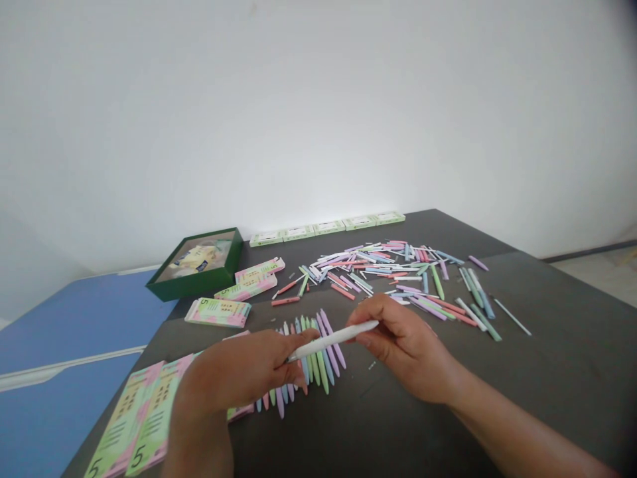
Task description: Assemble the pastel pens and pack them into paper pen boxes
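A white pen point(332, 339) is held between both hands above the dark table. My left hand point(259, 365) pinches its left end, and my right hand point(398, 345) has fingers closed on its right end. Below the pen lies a row of assembled pens point(323, 362) in purple, green, blue and pink, partly hidden by my left hand. Farther back spreads a loose pile of coloured pen parts and thin white sticks point(368, 265). More barrels point(485, 322) lie to the right of the pile.
Pink-green boxes point(219, 312) lie at the left, with larger packs point(154, 418) at the near left. A green box point(219, 275) holds plastic-wrapped items. Flat light-green boxes point(328, 228) line the table's back edge by the wall. Blue panels point(74, 332) are beyond the left edge.
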A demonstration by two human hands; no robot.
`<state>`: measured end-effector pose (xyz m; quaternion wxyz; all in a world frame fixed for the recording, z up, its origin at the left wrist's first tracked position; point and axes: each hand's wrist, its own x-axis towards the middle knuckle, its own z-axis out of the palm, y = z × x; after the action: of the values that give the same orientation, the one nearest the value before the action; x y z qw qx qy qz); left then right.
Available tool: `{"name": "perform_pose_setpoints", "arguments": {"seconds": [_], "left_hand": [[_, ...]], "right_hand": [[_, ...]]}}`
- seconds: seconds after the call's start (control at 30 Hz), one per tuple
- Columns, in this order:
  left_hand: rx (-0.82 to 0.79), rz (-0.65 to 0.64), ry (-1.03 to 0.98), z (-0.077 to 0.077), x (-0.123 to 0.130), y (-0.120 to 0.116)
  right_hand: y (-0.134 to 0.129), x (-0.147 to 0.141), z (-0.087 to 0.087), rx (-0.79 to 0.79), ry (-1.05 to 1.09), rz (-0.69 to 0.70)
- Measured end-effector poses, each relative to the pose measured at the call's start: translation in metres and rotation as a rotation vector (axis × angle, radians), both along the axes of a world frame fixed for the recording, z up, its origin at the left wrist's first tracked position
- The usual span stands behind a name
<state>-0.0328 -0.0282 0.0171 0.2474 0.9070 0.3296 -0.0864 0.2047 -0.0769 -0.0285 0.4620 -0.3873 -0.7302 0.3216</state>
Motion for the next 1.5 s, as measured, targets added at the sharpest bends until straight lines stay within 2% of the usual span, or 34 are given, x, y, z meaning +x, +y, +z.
{"name": "perform_pose_setpoints", "arguments": {"seconds": [0.13, 0.27, 0.57, 0.8, 1.03, 1.2, 1.5], "left_hand": [[-0.006, 0.012, 0.005, 0.0, 0.0, -0.001], [0.005, -0.007, 0.005, -0.002, -0.002, 0.0], [0.024, -0.005, 0.033, -0.007, -0.005, 0.0], [0.001, 0.012, 0.017, -0.006, -0.005, 0.0], [-0.026, 0.009, -0.002, 0.001, 0.002, -0.002], [0.013, 0.009, 0.034, 0.004, 0.004, -0.003], [-0.002, 0.01, 0.006, 0.002, 0.001, -0.002]], "right_hand": [[0.001, 0.002, 0.001, 0.026, -0.067, 0.006], [0.001, 0.002, -0.004, -0.026, -0.056, -0.001], [0.004, -0.008, -0.003, -0.068, -0.12, -0.101], [0.005, -0.012, -0.009, -0.046, -0.195, -0.163], [0.001, -0.009, -0.004, -0.003, -0.111, -0.083], [-0.006, -0.004, 0.0, -0.026, -0.161, -0.019], [-0.001, -0.007, 0.002, 0.022, -0.23, -0.07]]}}
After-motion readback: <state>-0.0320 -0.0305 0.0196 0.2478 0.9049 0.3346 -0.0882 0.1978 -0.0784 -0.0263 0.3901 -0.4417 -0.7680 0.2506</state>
